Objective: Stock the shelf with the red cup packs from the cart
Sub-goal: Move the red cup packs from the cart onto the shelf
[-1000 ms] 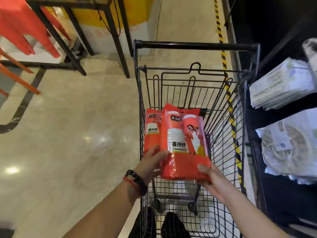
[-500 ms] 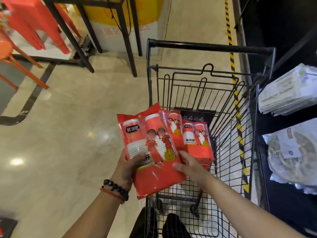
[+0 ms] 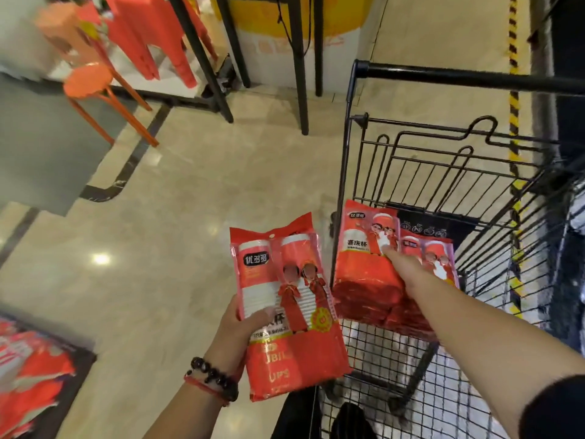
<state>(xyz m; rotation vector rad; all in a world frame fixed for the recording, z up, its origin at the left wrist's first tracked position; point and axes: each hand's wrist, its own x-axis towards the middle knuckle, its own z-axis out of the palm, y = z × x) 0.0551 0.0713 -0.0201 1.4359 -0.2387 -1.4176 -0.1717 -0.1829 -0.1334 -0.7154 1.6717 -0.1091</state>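
Head view: left hand (image 3: pixel 235 329) grips one red cup pack (image 3: pixel 289 307) upright, thumb across its front, held just left of the cart (image 3: pixel 357 172). Right hand (image 3: pixel 406 269) reaches into the cart, fingers on a second pack (image 3: pixel 361 264); grip hidden, cannot tell.

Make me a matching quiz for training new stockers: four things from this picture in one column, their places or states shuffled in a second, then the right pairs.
Things:
1. held pack
2. cart packs
3. stool
4. right hand

Places or states:
A. stands on the floor, far left
B. in the left hand's grip, outside the cart
C. lying on the child seat of the cart
D. reaches onto the packs in the cart

Pairs: 1-B, 2-C, 3-A, 4-D
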